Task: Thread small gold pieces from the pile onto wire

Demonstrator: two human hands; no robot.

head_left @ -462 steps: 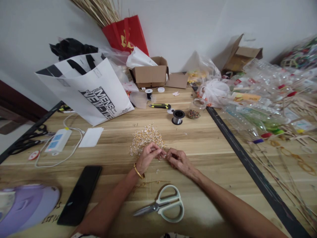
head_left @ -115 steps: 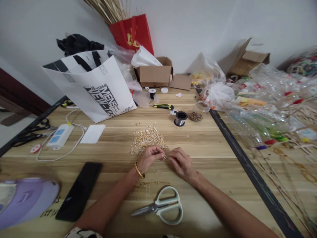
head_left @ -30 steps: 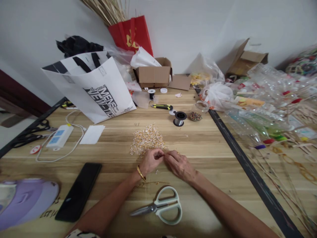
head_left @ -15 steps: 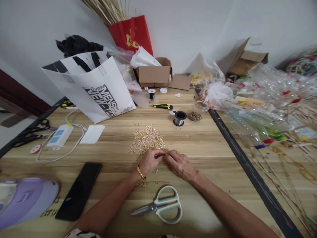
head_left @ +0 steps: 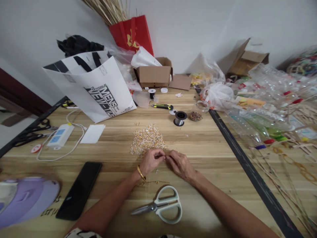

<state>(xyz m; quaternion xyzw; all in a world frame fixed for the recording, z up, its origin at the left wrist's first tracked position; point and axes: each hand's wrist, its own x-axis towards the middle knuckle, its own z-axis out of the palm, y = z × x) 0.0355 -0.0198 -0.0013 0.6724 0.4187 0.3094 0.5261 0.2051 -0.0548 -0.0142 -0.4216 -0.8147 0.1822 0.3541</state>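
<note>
My left hand (head_left: 152, 161) and my right hand (head_left: 181, 165) meet fingertip to fingertip over the table, both closed in a pinch. What they pinch is too small to make out. Just beyond my left fingers lies a loose pile of small gold and clear beads (head_left: 148, 138). A thin gold chain (head_left: 156, 182) stretches across the wood below my left wrist, which wears a gold bangle. Nearer to me, scissors with pale green handles (head_left: 158, 205) lie with their blades pointing left. One tiny shiny piece (head_left: 157, 171) rests between my wrists.
A black phone (head_left: 79, 191), a white power strip (head_left: 59, 136) and a white paper bag (head_left: 91, 87) are on the left. A wire spool (head_left: 179, 118), a yellow cutter (head_left: 162, 106) and a bead jar (head_left: 196, 114) stand beyond the pile. Plastic bottles (head_left: 269, 99) crowd the right.
The fingers of my right hand have shifted slightly and bent differently at the pinch. Both hands stay in nearly the same place, and the things on the table have not moved.
</note>
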